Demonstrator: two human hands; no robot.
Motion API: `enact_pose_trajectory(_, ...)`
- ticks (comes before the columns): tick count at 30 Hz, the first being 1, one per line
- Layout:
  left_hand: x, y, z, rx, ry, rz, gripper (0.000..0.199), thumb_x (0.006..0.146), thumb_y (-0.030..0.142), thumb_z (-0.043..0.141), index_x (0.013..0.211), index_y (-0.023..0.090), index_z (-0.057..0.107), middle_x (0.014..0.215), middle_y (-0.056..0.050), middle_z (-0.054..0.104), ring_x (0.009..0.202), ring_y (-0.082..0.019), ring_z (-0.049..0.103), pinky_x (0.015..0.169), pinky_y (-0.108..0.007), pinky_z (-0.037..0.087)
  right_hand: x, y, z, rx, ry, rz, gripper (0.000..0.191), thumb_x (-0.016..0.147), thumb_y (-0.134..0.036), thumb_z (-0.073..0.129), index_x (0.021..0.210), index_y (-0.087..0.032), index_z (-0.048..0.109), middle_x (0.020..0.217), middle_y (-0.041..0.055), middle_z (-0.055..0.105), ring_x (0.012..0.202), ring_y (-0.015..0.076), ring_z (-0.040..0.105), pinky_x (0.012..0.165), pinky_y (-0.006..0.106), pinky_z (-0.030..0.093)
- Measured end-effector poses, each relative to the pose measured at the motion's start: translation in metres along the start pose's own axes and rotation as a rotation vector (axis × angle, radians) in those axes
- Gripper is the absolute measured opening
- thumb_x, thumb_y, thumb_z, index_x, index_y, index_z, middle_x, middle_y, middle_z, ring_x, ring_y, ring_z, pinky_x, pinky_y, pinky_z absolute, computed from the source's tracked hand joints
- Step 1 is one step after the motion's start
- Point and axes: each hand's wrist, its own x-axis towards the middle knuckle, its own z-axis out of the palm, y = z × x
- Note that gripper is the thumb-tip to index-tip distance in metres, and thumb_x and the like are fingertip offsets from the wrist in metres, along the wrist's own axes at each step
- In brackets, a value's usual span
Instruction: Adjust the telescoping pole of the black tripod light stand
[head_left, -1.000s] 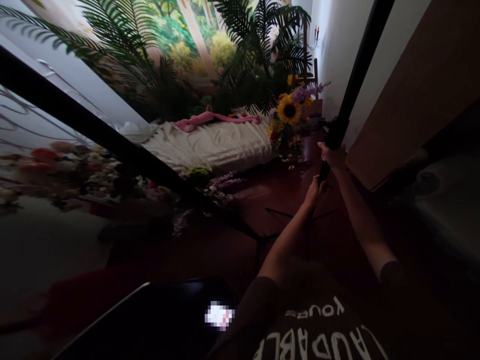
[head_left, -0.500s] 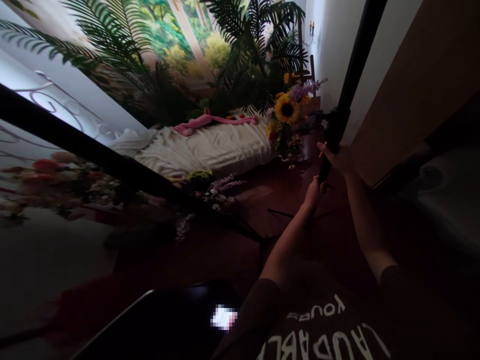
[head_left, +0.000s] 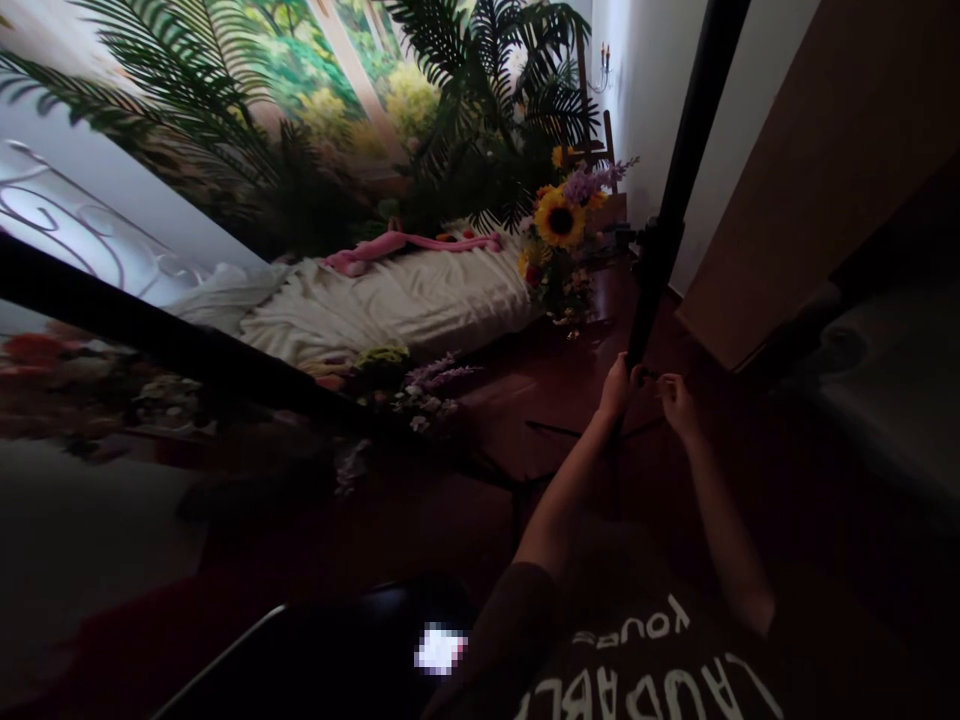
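A tall black light stand (head_left: 660, 270) rises in front of me, tilted in view, with a clamp collar partway up its pole. My left hand (head_left: 616, 388) is wrapped round the pole below that collar. Close to its right a small dark locking knob (head_left: 646, 374) sticks out from the pole. My right hand (head_left: 678, 402) is closed, with fingertips pinched at the knob's outer end; dimness hides the exact contact. The stand's spread legs (head_left: 551, 430) show faintly on the dark red floor.
Another black pole (head_left: 225, 350) crosses the left side. Behind are a cloth-draped platform (head_left: 390, 310) with a pink plush toy (head_left: 382, 245), sunflowers (head_left: 559, 216) and palm fronds (head_left: 495, 90). A dark panel with a lit patch (head_left: 337, 650) lies at lower left. A brown board (head_left: 780, 220) stands right.
My right hand has let go of the pole near the collar and moved down to the knob. My left hand keeps its hold. The view has shifted slightly to the right.
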Motion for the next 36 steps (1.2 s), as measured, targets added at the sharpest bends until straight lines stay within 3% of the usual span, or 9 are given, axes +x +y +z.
enact_pose_trajectory(4,-0.001,0.001,-0.001,-0.017,-0.022,0.000,0.022,0.096,0.033,0.046,0.115,0.021,0.049,0.092,-0.006,0.068,0.078,-0.015,0.065,0.075,-0.026,0.048,0.008,-0.002,-0.001,-0.006,-0.003,-0.011,0.057,0.085,-0.074,0.046,0.109,-0.024,0.057,0.100,0.0095,0.069,0.074,0.0212,0.066,0.073,0.038,0.054)
enact_pose_trajectory(7,-0.002,0.003,-0.003,-0.019,-0.046,-0.012,0.023,0.097,0.033,0.046,0.115,0.020,0.049,0.093,-0.007,0.068,0.081,-0.016,0.066,0.076,-0.027,0.048,0.013,-0.008,0.002,-0.050,0.037,-0.017,0.053,0.088,-0.073,0.043,0.093,-0.024,0.062,0.084,0.0060,0.069,0.073,0.0211,0.064,0.072,0.034,0.050)
enact_pose_trajectory(10,-0.003,0.007,-0.005,-0.008,-0.046,-0.020,0.024,0.097,0.033,0.046,0.116,0.019,0.048,0.097,-0.009,0.068,0.087,-0.018,0.066,0.078,-0.028,0.048,0.019,-0.019,0.007,-0.050,0.103,0.084,0.051,0.087,-0.071,0.047,0.075,-0.024,0.063,0.069,0.0049,0.066,0.069,0.0209,0.062,0.064,0.029,0.046)
enact_pose_trajectory(12,-0.003,0.009,-0.006,-0.007,-0.044,-0.028,0.024,0.097,0.032,0.046,0.116,0.019,0.048,0.098,-0.010,0.068,0.088,-0.018,0.066,0.079,-0.028,0.048,0.024,-0.026,0.011,0.017,0.098,0.233,0.052,0.087,-0.068,0.050,0.062,-0.023,0.057,0.056,0.0034,0.060,0.057,0.0180,0.058,0.054,0.027,0.041)
enact_pose_trajectory(17,-0.004,0.010,-0.004,-0.009,-0.041,-0.054,0.026,0.097,0.033,0.046,0.118,0.018,0.048,0.099,-0.010,0.068,0.087,-0.018,0.066,0.077,-0.027,0.047,0.035,-0.036,0.012,0.468,-0.161,0.644,0.048,0.092,-0.052,0.048,0.055,-0.023,0.039,0.036,-0.0058,0.037,0.032,0.0068,0.027,0.034,0.020,0.020)
enact_pose_trajectory(22,-0.004,0.008,-0.002,0.018,-0.022,-0.052,0.027,0.097,0.034,0.046,0.120,0.018,0.047,0.100,-0.009,0.068,0.087,-0.018,0.066,0.078,-0.027,0.046,0.043,-0.035,-0.001,0.880,-0.466,0.819,0.041,0.095,-0.031,0.042,0.057,-0.025,0.025,0.032,-0.0111,0.021,0.028,0.0062,0.012,0.032,0.017,0.014)
enact_pose_trajectory(25,-0.005,0.007,-0.001,0.012,-0.015,-0.052,0.029,0.097,0.034,0.046,0.120,0.018,0.047,0.099,-0.009,0.068,0.086,-0.017,0.065,0.077,-0.027,0.046,0.043,-0.033,-0.006,1.039,-0.509,0.834,0.038,0.093,-0.019,0.040,0.058,-0.024,0.025,0.031,-0.0125,0.019,0.028,0.0063,0.012,0.035,0.016,0.017)
enact_pose_trajectory(32,-0.005,0.013,-0.004,0.011,-0.029,-0.080,0.029,0.097,0.038,0.047,0.118,0.019,0.050,0.094,-0.008,0.069,0.080,-0.018,0.065,0.073,-0.027,0.046,0.033,-0.031,-0.001,1.213,-0.392,0.755,0.032,0.088,-0.009,0.044,0.060,-0.022,0.036,0.033,-0.0141,0.020,0.028,0.0063,0.015,0.038,0.017,0.015)
enact_pose_trajectory(36,-0.017,0.013,-0.009,-0.035,-0.017,-0.107,0.032,0.097,0.040,0.048,0.125,0.023,0.049,0.108,-0.009,0.069,0.092,-0.019,0.066,0.082,-0.029,0.048,0.028,-0.034,-0.001,1.247,-0.356,0.750,0.030,0.089,-0.009,0.045,0.062,-0.022,0.041,0.036,-0.0130,0.025,0.030,0.0066,0.019,0.038,0.017,0.018)
